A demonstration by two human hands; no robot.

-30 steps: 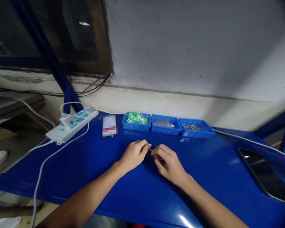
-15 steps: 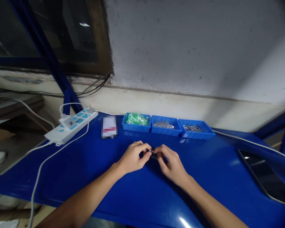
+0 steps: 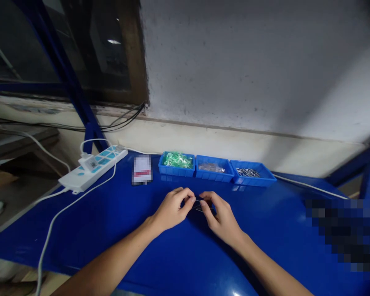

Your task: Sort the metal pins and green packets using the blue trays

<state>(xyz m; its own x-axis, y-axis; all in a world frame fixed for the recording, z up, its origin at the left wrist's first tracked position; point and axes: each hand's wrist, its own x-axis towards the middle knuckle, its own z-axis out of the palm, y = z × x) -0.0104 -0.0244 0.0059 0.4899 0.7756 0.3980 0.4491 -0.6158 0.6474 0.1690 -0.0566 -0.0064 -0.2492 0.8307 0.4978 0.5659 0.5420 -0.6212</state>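
In the head view, my left hand (image 3: 174,207) is closed, its thumb and forefinger pinched on a thin, thread-fine piece (image 3: 197,200) that points right; its kind is too small to tell. Close on the right is my right hand (image 3: 221,213), curved, with a small gap between thumb and forefinger near the free end of that piece. Whether the right thumb touches it is unclear. Below the fingertips a small dark item with a pale line (image 3: 199,208) shows on the blue table (image 3: 179,255), partly hidden by the hands.
Three blue bins line the back: one with green plastic pieces (image 3: 177,159), one with clear pieces (image 3: 212,167), one with metal pins (image 3: 248,172). A blurred white-and-red card (image 3: 142,169) and a white power strip (image 3: 92,168) lie left. A pixelated dark object (image 3: 342,230) lies right.
My right thumb and forefinger have spread slightly apart from the thin piece. My left hand keeps its pinch. The whole view has shifted a little.
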